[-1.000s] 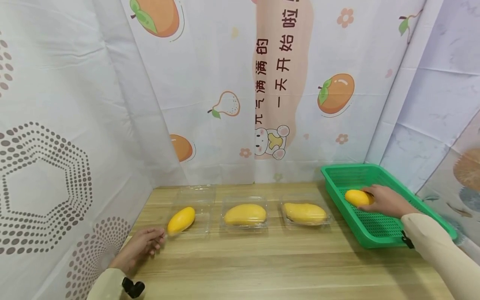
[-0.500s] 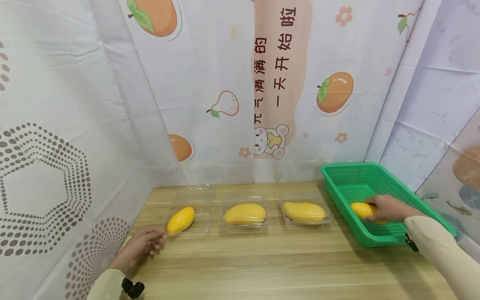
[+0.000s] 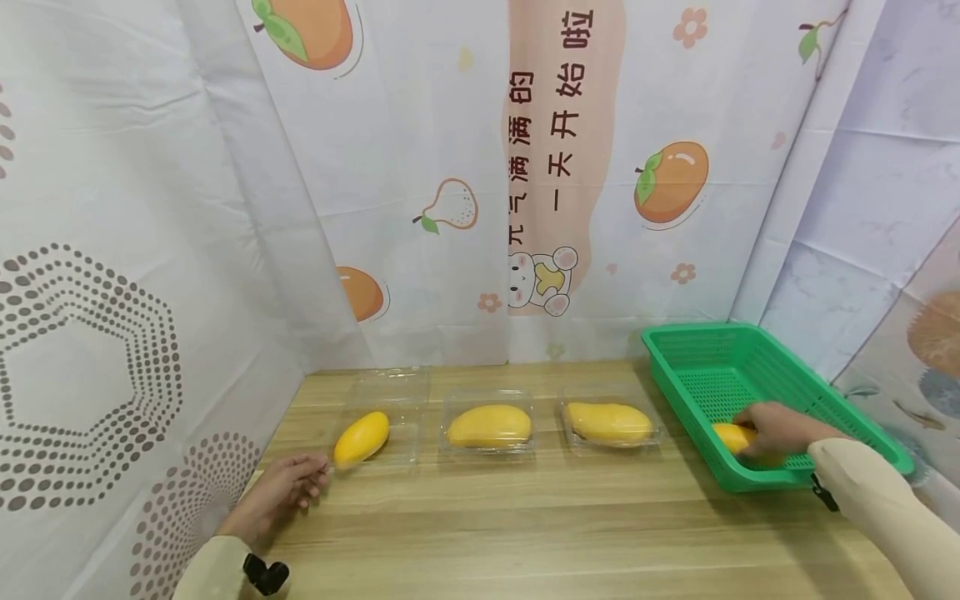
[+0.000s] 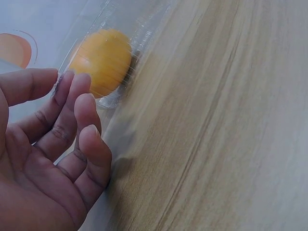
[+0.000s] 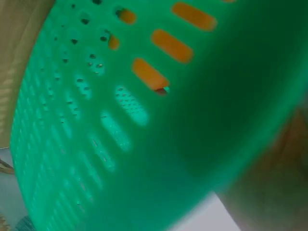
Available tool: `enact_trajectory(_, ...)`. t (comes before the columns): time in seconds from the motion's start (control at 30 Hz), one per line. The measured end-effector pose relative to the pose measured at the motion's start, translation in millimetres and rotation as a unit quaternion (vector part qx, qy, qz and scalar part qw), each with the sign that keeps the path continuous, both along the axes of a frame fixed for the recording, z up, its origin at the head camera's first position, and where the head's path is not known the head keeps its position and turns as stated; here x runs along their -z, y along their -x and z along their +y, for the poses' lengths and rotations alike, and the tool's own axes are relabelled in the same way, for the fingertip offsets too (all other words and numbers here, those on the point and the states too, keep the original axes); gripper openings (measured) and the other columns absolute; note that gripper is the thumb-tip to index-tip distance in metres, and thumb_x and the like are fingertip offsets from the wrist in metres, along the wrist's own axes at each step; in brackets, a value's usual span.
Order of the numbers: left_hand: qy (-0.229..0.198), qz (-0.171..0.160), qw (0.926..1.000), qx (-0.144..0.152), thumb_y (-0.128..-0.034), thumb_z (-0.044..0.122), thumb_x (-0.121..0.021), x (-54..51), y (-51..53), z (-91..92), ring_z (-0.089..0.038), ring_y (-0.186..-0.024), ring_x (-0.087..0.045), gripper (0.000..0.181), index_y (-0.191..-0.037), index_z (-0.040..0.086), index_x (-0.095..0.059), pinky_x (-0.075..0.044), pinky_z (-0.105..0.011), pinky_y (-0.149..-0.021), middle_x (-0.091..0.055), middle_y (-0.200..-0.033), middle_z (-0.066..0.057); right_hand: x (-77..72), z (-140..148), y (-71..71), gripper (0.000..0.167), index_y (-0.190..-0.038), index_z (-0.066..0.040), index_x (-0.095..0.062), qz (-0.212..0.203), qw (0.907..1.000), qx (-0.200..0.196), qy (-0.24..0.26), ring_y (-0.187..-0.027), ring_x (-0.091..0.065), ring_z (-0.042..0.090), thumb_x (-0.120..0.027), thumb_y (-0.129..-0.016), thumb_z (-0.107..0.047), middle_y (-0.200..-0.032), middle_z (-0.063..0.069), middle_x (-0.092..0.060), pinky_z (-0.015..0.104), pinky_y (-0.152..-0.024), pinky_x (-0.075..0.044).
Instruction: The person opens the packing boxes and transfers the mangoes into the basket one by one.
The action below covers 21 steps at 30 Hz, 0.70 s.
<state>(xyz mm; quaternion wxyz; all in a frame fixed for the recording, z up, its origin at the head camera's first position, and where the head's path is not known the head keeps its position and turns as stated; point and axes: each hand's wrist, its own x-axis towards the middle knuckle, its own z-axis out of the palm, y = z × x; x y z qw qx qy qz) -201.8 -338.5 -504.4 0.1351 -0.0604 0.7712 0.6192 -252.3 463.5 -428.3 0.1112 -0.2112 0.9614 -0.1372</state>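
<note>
Right hand (image 3: 780, 429) around mango (image 3: 731, 437), its long axis seemingly left to right, in basket (image 3: 684, 417).

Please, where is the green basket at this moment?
In the head view, the green basket stands at the right end of the wooden table, right of the rightmost boxed mango; the right hand is inside, holding another mango.
</note>
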Motion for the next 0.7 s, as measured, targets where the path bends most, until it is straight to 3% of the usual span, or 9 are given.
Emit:
enact_trajectory(0.37, 0.006, 0.005, 0.9999, 0.007, -0.106, 0.032, -0.059, -1.3, 0.3, 1.3, -0.014, -0.075, -0.058, 0.034, -0.111, -0.001, -0.067, -0.052, -0.029, -0.062, -0.068, -0.093, -0.004, 11.1, 4, -6.0, 0.017, -0.092, -0.006, -0.07, -0.028, 0.9993, -0.021, 0.011, -0.066, -0.044, 0.006, -0.082, -0.081, -0.011, -0.076, -0.005, -0.055, 0.026, -0.058, -0.041)
enact_trajectory(0.7, 0.011, 0.004, 0.9999, 0.01, -0.1061, 0.031, -0.058, -1.7, 0.1, 0.6, -0.014, -0.076, -0.059, 0.035, -0.112, -0.002, -0.067, -0.052, -0.029, -0.063, -0.068, -0.093, -0.005, 8.8, 4, -3.7, 0.037, -0.109, 0.008, -0.07, -0.038, 0.9992, -0.01, 0.007, -0.073, -0.049, 0.011, -0.082, -0.081, -0.012, -0.087, 0.0, -0.061, 0.028, -0.062, -0.044)
